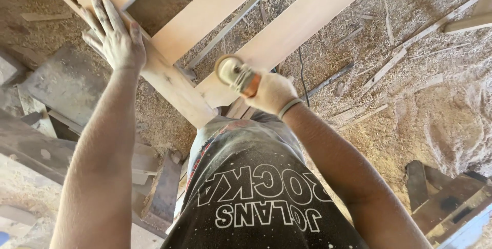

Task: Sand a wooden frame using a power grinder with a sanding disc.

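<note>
Wooden frame (174, 82) of pale planks fills the upper middle of the view, above a floor (435, 105) covered with sawdust and thin wood strips. The left hand (114, 36) lies flat on the frame's near cross rail, fingers spread open and pressing on the wood, holding nothing. The right hand (271, 94) is closed tightly around the body of a small power sander (233, 73), whose round disc sits just beside the hand and touches the lower end of the frame's right plank, while a black cable (302, 74) runs over the floor behind.
</note>
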